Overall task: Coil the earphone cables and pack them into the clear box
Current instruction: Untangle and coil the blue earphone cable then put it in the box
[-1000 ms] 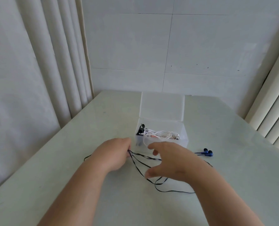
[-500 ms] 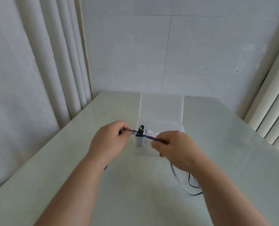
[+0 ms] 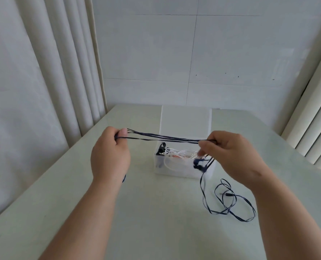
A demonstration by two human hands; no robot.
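Left hand (image 3: pixel 110 156) and right hand (image 3: pixel 231 156) pinch a dark blue earphone cable (image 3: pixel 165 138), several strands stretched taut between them above the clear box (image 3: pixel 182 169). Box lid open, upright at back; white cable (image 3: pixel 180 153) and a black item inside. Blue earbuds (image 3: pixel 198 165) dangle under right hand. Slack cable lies looped on the pale table (image 3: pixel 156 212), right of box.

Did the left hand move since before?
Yes. The left hand moved left, away from the clear box, pulling the dark cable out straight.
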